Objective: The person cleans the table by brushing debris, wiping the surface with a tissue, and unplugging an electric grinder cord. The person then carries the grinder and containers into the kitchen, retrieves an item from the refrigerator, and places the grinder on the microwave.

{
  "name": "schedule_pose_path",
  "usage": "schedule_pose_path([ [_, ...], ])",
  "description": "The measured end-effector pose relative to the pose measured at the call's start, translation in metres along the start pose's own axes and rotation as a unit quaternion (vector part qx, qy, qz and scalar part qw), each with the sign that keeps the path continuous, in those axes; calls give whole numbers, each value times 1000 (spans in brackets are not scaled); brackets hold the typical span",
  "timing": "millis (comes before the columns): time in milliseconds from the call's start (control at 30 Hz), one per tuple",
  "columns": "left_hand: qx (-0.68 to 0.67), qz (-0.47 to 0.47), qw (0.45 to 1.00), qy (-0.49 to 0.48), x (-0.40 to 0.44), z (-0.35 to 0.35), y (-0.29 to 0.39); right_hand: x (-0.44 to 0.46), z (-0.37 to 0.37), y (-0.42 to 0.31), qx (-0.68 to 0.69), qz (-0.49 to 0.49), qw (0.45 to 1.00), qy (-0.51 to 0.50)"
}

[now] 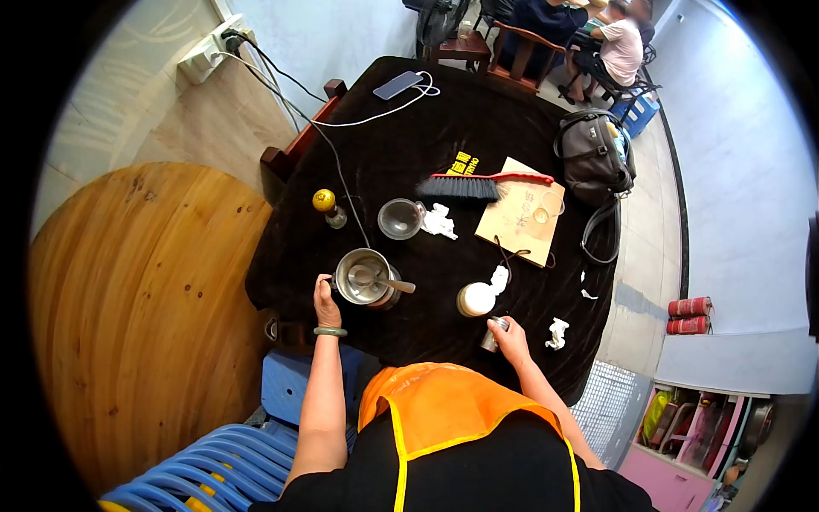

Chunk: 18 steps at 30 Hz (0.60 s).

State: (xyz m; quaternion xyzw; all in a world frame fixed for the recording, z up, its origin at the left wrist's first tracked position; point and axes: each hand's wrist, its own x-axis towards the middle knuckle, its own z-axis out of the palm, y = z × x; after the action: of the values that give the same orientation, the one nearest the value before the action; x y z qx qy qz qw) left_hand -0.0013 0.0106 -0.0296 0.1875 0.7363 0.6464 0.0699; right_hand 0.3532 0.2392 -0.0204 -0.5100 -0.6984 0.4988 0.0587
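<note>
Orange apron (448,392) on, a person works at a dark-draped table (426,337), right hand (513,341) curled around a small metal cylinder (492,335) by the near edge. Slightly farther in, the left hand (326,309) grips the side of a metal pot (348,264) with a spoon (399,286) resting inside. Beyond sit a white-topped jar (477,299), a round bowl (396,219) beside crumpled tissue (438,222), a brush (486,185) lying partly over a paper bag (503,224), then a phone (397,85).
</note>
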Motion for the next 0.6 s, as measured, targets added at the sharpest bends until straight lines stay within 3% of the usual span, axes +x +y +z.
schedule_pose_path([
  [133,47,16,999,-8,3,-5,-6,4,1,-3,4,17,1000,-9],
  [267,-10,31,999,-12,10,-1,22,-2,-3,-8,16,28,999,-6],
  [367,-11,32,996,-85,7,-11,28,-26,-11,-9,29,-7,999,22],
  [433,-41,-16,996,-78,10,-15,31,-39,-13,1,65,-13,997,42],
  [500,-92,-106,972,-186,19,-31,29,-56,-26,10,122,-7,990,69],
  [600,-104,-162,953,-235,22,-25,53,-78,-50,14,139,0,983,118],
])
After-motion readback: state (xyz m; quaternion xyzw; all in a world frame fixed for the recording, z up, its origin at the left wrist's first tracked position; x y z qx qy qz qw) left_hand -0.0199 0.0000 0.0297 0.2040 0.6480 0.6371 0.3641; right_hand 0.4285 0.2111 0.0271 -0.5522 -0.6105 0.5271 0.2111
